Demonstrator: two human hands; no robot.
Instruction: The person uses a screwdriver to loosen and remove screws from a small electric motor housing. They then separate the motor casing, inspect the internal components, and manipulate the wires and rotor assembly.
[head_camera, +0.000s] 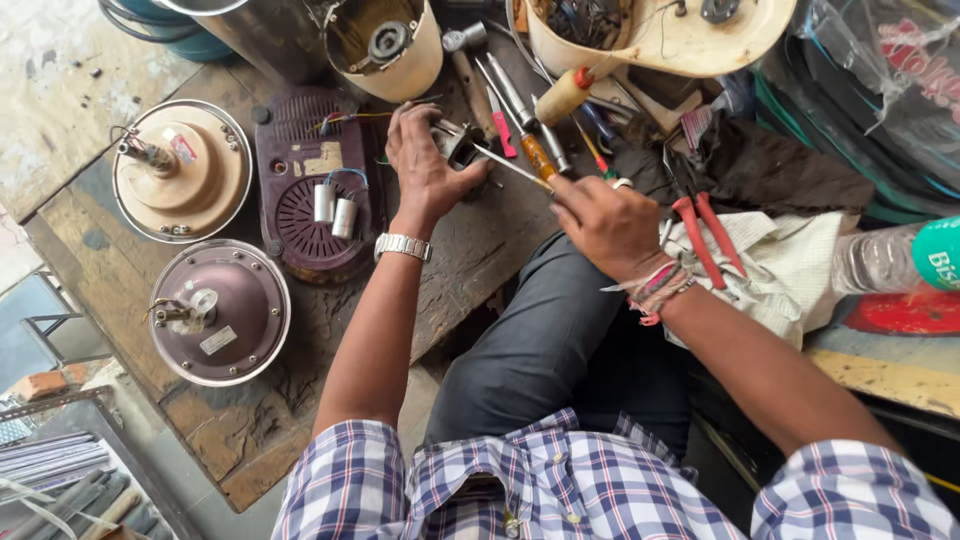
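Right hand (608, 225) fisted on a screwdriver (512, 166), tip driven into the small metal part (457, 143) that the left hand (428, 168) clamps against the wooden bench (470, 250) to steady it, maroon fan housing (312, 180) beyond.

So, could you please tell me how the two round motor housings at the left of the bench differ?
The cream housing is pale beige with a red-and-white sticker; the maroon housing is dark purplish-brown with a pale label. The cream one lies farther from the person, the maroon one nearer, by the bench edge. Both are domed, metal-rimmed, with a shaft sticking up, and neither hand touches them.
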